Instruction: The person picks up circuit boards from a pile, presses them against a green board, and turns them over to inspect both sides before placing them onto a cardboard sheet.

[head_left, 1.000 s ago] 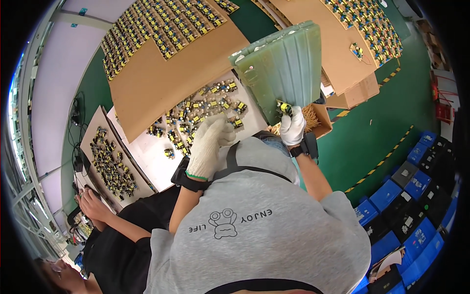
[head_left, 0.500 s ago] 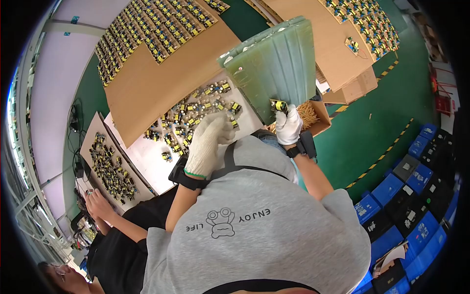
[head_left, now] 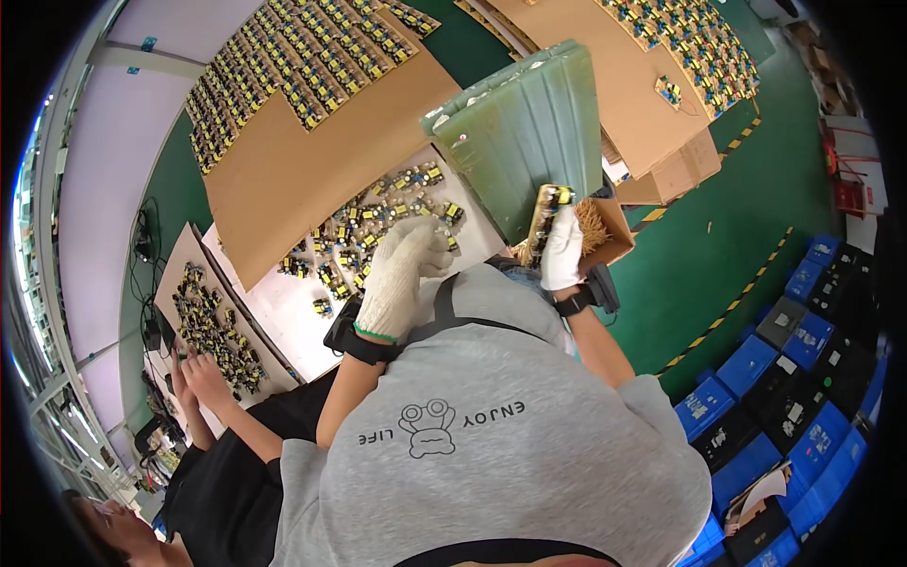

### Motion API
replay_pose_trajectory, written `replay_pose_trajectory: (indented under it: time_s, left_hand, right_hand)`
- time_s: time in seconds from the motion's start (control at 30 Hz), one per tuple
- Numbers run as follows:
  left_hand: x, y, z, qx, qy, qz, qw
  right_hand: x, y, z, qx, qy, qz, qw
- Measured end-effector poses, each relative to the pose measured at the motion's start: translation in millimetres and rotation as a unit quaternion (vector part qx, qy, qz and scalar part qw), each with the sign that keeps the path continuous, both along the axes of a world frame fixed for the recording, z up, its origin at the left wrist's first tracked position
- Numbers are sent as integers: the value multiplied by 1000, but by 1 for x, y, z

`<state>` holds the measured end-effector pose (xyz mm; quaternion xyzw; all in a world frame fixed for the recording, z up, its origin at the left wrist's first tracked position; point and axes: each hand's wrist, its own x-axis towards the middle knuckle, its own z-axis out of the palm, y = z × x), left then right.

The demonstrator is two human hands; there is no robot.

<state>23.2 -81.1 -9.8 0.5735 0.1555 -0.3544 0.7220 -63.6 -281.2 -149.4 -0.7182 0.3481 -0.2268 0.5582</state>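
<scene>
My right hand (head_left: 563, 250), in a white glove, grips a narrow strip of circuit boards (head_left: 546, 219) with yellow and black components. The strip stands nearly upright beside a greenish ribbed plastic panel (head_left: 529, 132). My left hand (head_left: 408, 269), in a knitted cream glove, has its fingers curled at the near edge of a pile of small loose circuit boards (head_left: 364, 217) on the white tabletop. What those curled fingers hold, if anything, is hidden.
Rows of circuit boards (head_left: 302, 57) lie on a cardboard sheet (head_left: 312, 156). Right of me, a cardboard box (head_left: 619, 241) holds thin tan sticks. More boards (head_left: 699, 47) cover another cardboard surface. A co-worker's hands (head_left: 203, 378) are by a second board pile (head_left: 213, 326). Blue crates (head_left: 746, 364) stand at right.
My right hand has turned and the strip has come up lengthwise into view; before, only its end showed. My left hand stays put. The co-worker's hands have shifted toward their pile.
</scene>
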Motion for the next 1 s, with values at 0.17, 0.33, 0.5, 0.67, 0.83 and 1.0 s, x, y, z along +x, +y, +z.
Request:
replay_pose_trajectory:
  time_s: [0.17, 0.33, 0.5, 0.67, 0.83, 1.0]
  left_hand:
    - [9, -10, 8, 22, -34, -68, 997]
    - [11, -36, 22, 20, -65, -177, 982]
    - [7, -42, 16, 8, -47, -197, 979]
    - [6, -28, 4, 26, -39, -141, 989]
    - [4, -22, -5, -18, -4, -100, 995]
    - [3, -22, 2, 12, -20, -88, 996]
  right_hand:
    - [7, -6, 70, 248, -55, -23, 967]
    - [8, -20, 82, 371, -55, -50, 926]
    - [4, -28, 65, 251, -81, -153, 952]
    - [-25, -48, 37, 121, -27, -168, 978]
    - [-31, -54, 40, 99, -6, -177, 979]
    - [-43, -65, 37, 149, 19, -127, 980]
